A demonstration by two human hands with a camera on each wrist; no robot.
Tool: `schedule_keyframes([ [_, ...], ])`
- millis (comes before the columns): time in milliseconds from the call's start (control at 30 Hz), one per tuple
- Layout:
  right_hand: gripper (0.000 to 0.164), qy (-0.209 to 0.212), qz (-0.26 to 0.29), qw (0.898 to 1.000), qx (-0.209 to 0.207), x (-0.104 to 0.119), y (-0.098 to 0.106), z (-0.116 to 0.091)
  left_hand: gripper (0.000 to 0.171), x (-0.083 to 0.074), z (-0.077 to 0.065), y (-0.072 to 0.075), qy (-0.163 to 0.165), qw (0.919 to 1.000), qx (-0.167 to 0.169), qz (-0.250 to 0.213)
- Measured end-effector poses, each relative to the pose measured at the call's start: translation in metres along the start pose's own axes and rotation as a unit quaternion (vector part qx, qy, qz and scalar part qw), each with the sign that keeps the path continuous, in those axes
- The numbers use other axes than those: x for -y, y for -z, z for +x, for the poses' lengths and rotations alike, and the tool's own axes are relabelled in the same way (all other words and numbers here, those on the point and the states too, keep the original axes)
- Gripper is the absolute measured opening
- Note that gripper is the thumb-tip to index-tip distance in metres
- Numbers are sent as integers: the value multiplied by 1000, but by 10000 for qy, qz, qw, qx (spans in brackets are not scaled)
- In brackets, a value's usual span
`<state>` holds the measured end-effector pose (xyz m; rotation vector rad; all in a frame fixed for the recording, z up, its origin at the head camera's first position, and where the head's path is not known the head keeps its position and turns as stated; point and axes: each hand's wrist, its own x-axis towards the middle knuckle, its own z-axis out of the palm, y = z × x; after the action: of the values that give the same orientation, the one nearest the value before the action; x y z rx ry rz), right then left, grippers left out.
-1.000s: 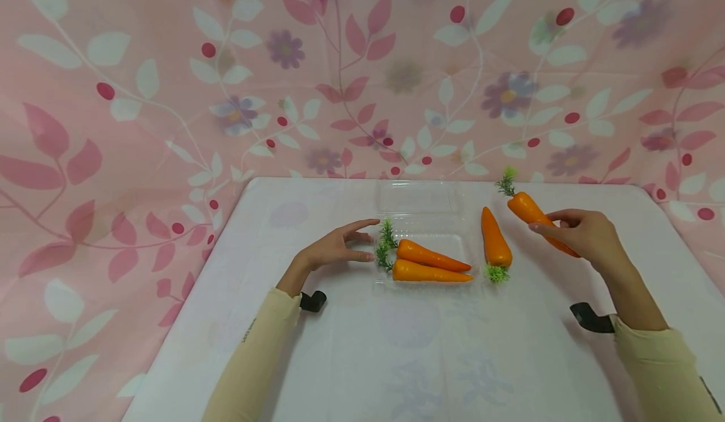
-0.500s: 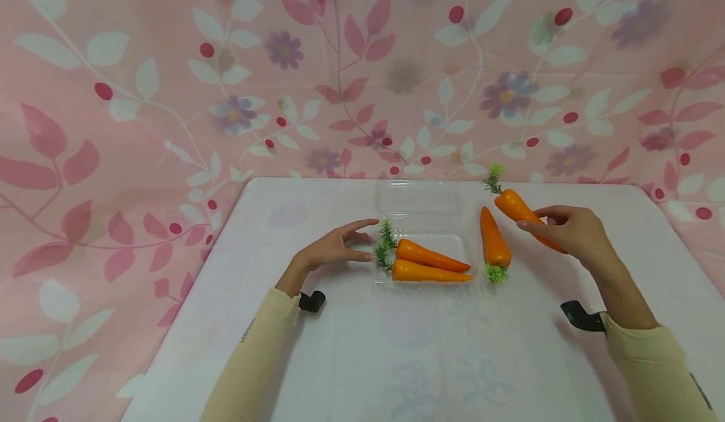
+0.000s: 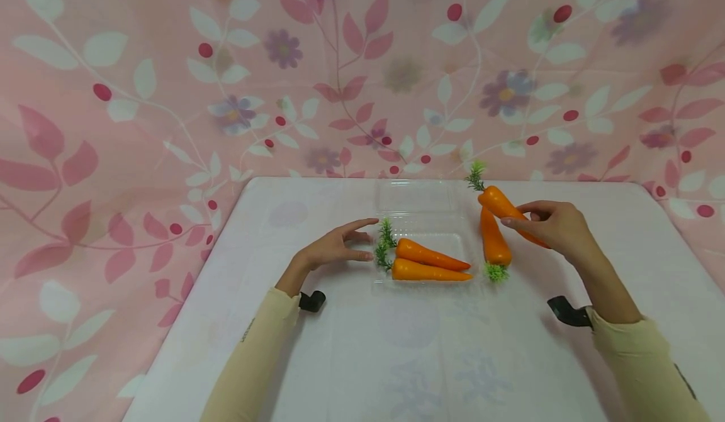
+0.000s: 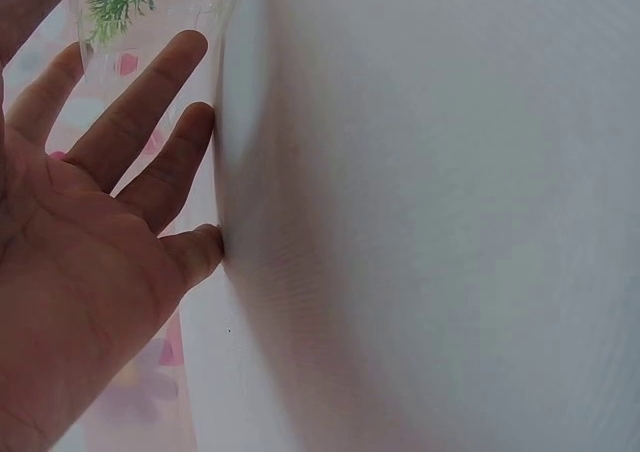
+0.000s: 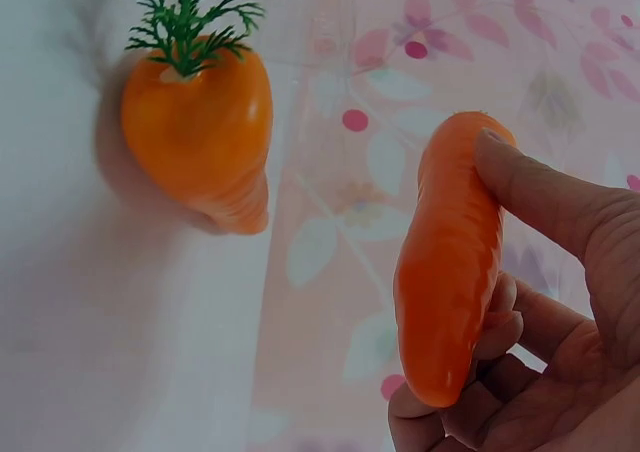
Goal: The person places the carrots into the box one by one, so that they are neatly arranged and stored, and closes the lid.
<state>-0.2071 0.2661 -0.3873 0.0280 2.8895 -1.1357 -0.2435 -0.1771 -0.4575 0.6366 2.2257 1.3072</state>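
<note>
My right hand (image 3: 557, 230) pinches an orange carrot (image 3: 504, 203) between thumb and fingers, its green top (image 3: 476, 177) pointing to the far left. The carrot is held above the table, and in the head view it overlaps the tip of a second carrot (image 3: 495, 241) lying on the cloth; the right wrist view shows that lying carrot (image 5: 200, 122) apart from it. A clear plastic clamshell box (image 3: 419, 226) stands with its lid folded back. Two carrots (image 3: 432, 270) lie side by side in it, leaves leftward. My left hand (image 3: 334, 246) has its fingers spread at the box's left side.
A white cloth covers the table (image 3: 351, 346). Behind it hangs a pink floral curtain (image 3: 362, 82). The clear lid (image 3: 418, 195) lies toward the table's back edge. Black wrist mounts (image 3: 568, 312) stick out from both sleeves.
My right hand has moved left with its carrot, from right of the lying carrot to over its tip. The left hand, the box and the carrots in it have stayed in place.
</note>
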Motion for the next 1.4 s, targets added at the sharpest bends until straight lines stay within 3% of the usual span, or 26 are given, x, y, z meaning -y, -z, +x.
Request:
schedule_keyframes([
  [1400,68,379,366,9971,544,43,-36,9,82,-1,-1,-1,-10,10000,-30,-61],
])
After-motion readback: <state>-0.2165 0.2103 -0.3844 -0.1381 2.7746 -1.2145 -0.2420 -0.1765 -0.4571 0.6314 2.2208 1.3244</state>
